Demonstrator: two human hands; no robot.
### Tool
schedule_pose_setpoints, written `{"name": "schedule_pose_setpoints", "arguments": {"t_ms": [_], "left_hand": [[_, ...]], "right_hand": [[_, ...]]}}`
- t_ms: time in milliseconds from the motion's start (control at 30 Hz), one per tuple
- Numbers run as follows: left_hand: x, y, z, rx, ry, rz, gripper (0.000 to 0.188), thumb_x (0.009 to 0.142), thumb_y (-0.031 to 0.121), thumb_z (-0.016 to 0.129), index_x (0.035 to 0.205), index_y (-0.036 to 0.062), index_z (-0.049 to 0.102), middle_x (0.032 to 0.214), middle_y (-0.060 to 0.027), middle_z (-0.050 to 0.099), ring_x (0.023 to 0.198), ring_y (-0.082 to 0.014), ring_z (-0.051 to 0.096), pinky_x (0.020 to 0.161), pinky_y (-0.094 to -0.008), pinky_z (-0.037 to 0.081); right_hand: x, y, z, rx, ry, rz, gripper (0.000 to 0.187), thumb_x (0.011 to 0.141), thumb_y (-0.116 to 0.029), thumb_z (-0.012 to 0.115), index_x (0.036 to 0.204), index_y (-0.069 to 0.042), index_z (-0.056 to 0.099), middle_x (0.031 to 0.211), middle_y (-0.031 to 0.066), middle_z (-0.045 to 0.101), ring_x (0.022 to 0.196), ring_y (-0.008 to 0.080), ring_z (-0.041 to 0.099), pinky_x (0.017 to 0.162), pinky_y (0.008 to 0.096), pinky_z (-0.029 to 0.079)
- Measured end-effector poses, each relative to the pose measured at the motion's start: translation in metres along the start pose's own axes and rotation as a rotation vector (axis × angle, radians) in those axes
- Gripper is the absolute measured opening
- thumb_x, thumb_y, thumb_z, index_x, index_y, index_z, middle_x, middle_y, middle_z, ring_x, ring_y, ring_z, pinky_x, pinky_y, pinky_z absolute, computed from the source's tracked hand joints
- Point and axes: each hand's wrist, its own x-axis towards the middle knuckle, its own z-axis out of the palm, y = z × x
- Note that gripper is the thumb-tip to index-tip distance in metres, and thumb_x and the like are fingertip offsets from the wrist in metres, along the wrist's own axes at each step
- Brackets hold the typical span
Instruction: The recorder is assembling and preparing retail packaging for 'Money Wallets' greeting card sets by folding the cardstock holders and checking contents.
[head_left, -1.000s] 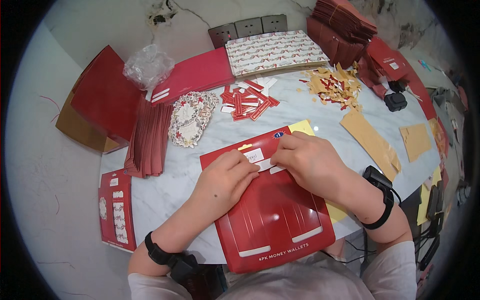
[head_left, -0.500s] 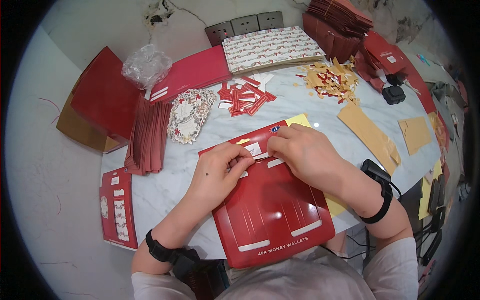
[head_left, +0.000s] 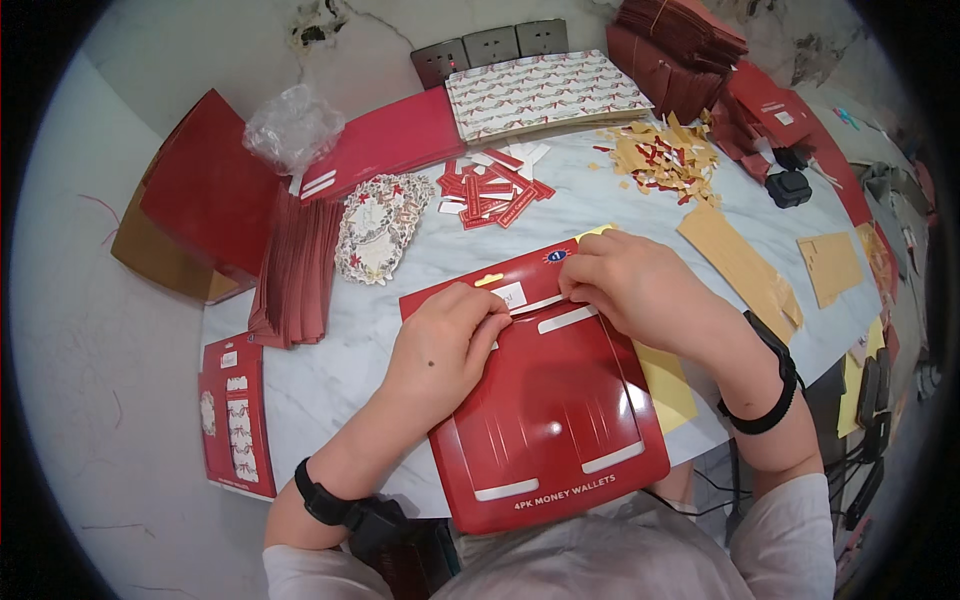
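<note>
A red backing card [head_left: 540, 420] with white-edged slots lies across the table's front edge. Across its upper part, just below a small white label [head_left: 512, 295], runs a narrow white strip [head_left: 540, 305]. My left hand [head_left: 445, 345] pinches the strip's left end, its thumb and fingers closed. At the other end my right hand [head_left: 640, 285] has its fingertips pressed together on the strip. I cannot tell if the strip is loose or part of the card. Yellow sheets [head_left: 665, 385] show from under the card's right side.
Small red labels [head_left: 490, 190] and scalloped floral cards [head_left: 375, 230] lie beyond my hands. Red wallets [head_left: 295, 270] stand at left, near a filled red card [head_left: 235, 415]. Patterned sheets [head_left: 545, 95], tan scraps [head_left: 665, 160] and tan card pieces [head_left: 740, 265] lie farther back and right.
My right hand has moved slightly right and away from my left, so more of the white strip shows between them. My left hand has shifted a little right and flattened.
</note>
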Motion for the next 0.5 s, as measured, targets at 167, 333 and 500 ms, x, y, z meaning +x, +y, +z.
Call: {"name": "schedule_pose_setpoints", "arguments": {"t_ms": [167,333,500], "left_hand": [[0.002,-0.0053,0.0021,0.09,0.035,0.089,0.01,0.092,0.011,0.068,0.098,0.0029,0.067,0.09,-0.0129,0.065,0.085,-0.0329,0.066,0.073,-0.0408,0.053],[0.0018,-0.0026,0.0012,0.128,0.024,0.05,0.012,0.091,0.01,0.07,0.099,0.0004,0.066,0.09,-0.012,0.065,0.078,-0.0262,0.065,0.07,-0.0353,0.051],[0.0048,0.0033,-0.0035,-0.061,-0.026,-0.146,0.012,0.091,0.01,0.071,0.1,0.0023,0.067,0.086,-0.0072,0.064,0.073,-0.0177,0.061,0.068,-0.0303,0.049]], "right_hand": [[0.0034,-0.0008,0.0047,0.007,-0.05,0.11,0.005,0.091,-0.011,0.067,0.095,-0.008,0.064,0.094,0.0102,0.066,0.094,0.0318,0.064,0.079,0.0423,0.052],[0.0062,-0.0014,-0.0032,0.14,-0.048,0.178,0.004,0.09,-0.009,0.062,0.088,-0.006,0.063,0.087,0.0131,0.07,0.086,0.0343,0.068,0.074,0.0458,0.052],[0.0094,0.003,-0.0008,0.211,0.015,0.28,0.009,0.084,-0.01,0.074,0.088,-0.002,0.07,0.083,0.0134,0.071,0.078,0.028,0.069,0.071,0.0373,0.053]]}}
